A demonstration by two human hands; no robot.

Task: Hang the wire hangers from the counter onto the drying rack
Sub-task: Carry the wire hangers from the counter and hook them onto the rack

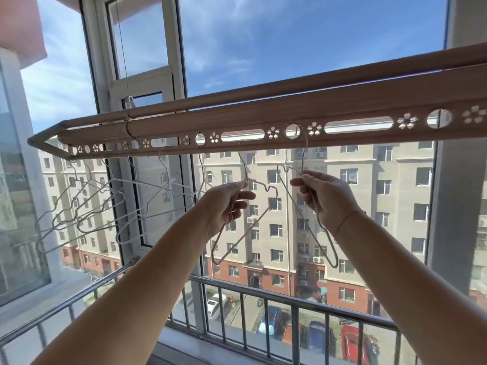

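Note:
The drying rack is a brown bar with round holes and slots, running across the view at head height. My left hand is shut on a wire hanger whose hook reaches up to the long slot. My right hand is shut on a second wire hanger; its hook sits in a round hole. Several more wire hangers hang from the rack's left part. The counter is out of view.
A metal balcony railing runs below my arms. White window frames stand behind the rack. Apartment buildings and parked cars lie beyond the glass.

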